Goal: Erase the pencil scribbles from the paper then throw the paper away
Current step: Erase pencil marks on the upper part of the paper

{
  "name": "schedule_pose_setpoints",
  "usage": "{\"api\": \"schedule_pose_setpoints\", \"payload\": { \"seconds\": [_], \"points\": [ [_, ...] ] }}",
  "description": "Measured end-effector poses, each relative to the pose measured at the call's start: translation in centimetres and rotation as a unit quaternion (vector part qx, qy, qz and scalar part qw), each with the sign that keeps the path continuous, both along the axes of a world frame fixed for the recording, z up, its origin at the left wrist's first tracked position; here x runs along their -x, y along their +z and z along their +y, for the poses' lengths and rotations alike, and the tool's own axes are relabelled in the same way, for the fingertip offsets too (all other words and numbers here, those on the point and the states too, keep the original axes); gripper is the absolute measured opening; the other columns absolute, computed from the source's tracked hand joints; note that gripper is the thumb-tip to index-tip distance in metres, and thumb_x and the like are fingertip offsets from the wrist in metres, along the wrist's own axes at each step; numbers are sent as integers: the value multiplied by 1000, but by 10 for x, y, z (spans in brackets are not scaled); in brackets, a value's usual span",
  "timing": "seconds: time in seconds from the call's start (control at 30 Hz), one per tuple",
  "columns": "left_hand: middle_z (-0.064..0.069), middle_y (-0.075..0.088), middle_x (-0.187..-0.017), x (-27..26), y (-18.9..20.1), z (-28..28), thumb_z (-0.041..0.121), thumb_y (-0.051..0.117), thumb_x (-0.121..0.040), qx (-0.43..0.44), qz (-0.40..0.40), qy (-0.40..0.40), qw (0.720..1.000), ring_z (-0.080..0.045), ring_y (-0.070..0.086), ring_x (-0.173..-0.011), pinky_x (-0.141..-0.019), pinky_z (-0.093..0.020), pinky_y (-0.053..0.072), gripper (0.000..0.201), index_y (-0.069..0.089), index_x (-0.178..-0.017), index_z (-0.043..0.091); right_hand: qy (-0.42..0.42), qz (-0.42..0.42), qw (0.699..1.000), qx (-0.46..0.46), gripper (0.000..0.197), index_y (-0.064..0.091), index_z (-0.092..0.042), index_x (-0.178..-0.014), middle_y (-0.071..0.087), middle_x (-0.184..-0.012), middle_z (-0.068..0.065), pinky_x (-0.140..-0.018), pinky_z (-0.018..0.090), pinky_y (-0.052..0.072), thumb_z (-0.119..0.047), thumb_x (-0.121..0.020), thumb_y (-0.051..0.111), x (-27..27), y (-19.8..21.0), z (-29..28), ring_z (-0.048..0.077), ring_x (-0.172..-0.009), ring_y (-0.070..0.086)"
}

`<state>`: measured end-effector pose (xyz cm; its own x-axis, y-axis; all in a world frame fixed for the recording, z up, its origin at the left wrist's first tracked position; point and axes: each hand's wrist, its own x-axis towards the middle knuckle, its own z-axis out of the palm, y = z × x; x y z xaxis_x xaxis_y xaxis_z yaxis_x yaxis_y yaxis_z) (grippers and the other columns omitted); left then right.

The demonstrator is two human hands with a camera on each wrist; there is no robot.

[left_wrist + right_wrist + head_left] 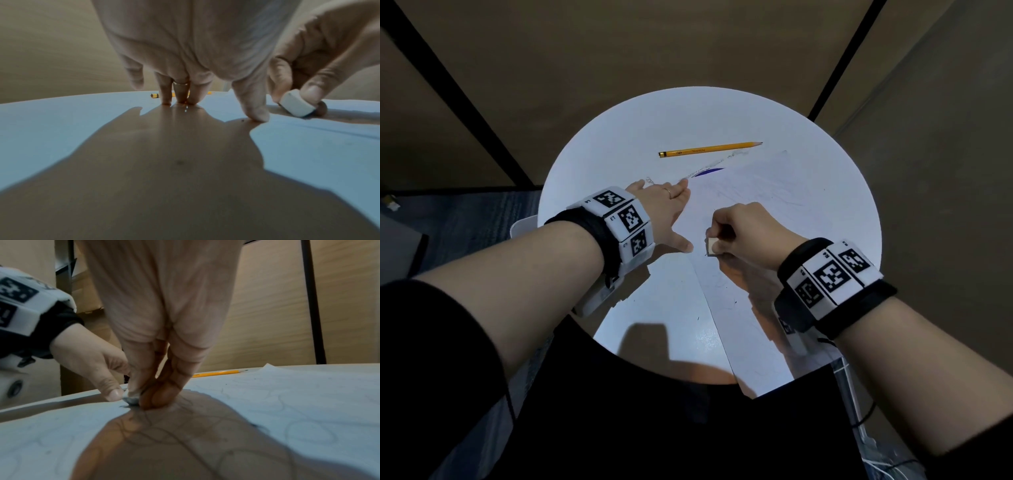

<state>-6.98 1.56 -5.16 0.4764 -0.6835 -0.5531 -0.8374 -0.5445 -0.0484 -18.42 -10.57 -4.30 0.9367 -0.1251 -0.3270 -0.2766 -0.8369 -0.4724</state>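
Pinching a small white eraser [711,246] between the thumb and curled fingers of my right hand [744,233], I am pressing its lower end, grey with pencil dust, onto the paper [774,205]; the paper is lying flat across the right half of the round white table [599,154], its near corner hanging a little over the table's edge toward my body, and faint looping pencil scribbles [308,431] are showing over much of the sheet in the right wrist view; a short dark mark is sitting on the paper right at the eraser's tip; my left hand [666,214] is lying spread out and holding nothing, its fingers straight, with the thumb tip pressing down at the paper's left edge just beside the eraser and the other fingertips [166,100] touching down farther away, near the sheet's far left corner; a ring [180,83] is showing on one of those fingers; a yellow pencil [710,149] is lying on the bare tabletop beyond the paper, its point turned to the right, well apart from both hands; both my wrists are wearing black bands with white blocks printed in black square patterns [626,219].
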Motion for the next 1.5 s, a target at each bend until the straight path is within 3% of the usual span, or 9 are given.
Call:
{"api": "schedule_pose_setpoints", "payload": {
  "seconds": [0.2,0.43,0.6,0.77,0.93,1.1,1.17,1.4,1.5],
  "points": [
    [4,-13,-158,-7,-2,10,65,41,-87,-1,-1,44,999,-15,5,-146,-116,-41,6,92,-4,-151,17,10,-2,1000,3,18,67,-5,-98,67,-103,6,-75,19,39,-11,-82,68,-15,2,2,18,-96,59],
    [2,-13,-158,-5,-4,10,66,37,-88,3,-10,50,999,-16,5,-146,-116,-42,5,91,-4,-151,16,6,-13,1000,-17,10,69,-6,-89,70,-94,5,-73,19,41,-13,-82,69,-22,0,13,13,-83,57],
    [0,-11,-158,-4,-4,7,71,40,-83,0,-16,51,999,-18,4,-146,-116,-43,5,99,-4,-151,15,22,1,999,-25,8,69,-7,-88,70,-93,6,-76,24,47,-14,-83,68,-14,1,14,18,-86,62],
    [0,-14,-157,-3,-2,9,78,48,-72,-6,-6,51,999,-19,1,-146,-116,-45,3,115,-8,-151,15,45,60,997,10,7,67,-10,-84,62,-80,0,-61,17,40,-12,-79,71,-25,9,8,15,-80,54],
    [0,-15,-157,-2,-6,11,82,51,-65,5,-8,51,999,-19,0,-146,-116,-46,1,125,-10,-150,16,-8,-24,1000,-13,10,70,-3,-88,71,-94,7,-84,28,49,-10,-80,69,-34,1,13,19,-92,62],
    [0,-16,-157,-1,-6,11,83,51,-64,7,-9,50,999,-19,-1,-146,-116,-47,1,126,-10,-150,15,31,48,998,-21,4,68,-11,-78,71,-88,2,-67,17,46,-10,-77,72,-23,5,12,11,-80,60],
    [0,-16,-157,-1,-6,12,84,51,-63,5,-8,51,999,-19,-2,-146,-116,-46,0,127,-11,-150,15,55,99,993,-32,5,72,-12,-80,72,-88,0,-69,16,47,-9,-77,73,-19,7,10,9,-80,60],
    [-3,-12,-158,-1,-7,13,81,54,-64,28,-8,51,998,-20,1,-146,-116,-41,0,126,-7,-150,13,-2,23,999,-47,5,69,-8,-86,64,-81,0,-63,13,42,-9,-81,68,-18,2,16,12,-77,57],
    [-5,-2,-159,1,-4,11,75,62,-65,64,4,62,996,-22,10,-145,-116,-42,8,123,-4,-151,16,-5,34,998,-52,5,69,-8,-84,68,-85,2,-69,19,45,-10,-80,70,-17,3,14,15,-81,60]
  ]
}}
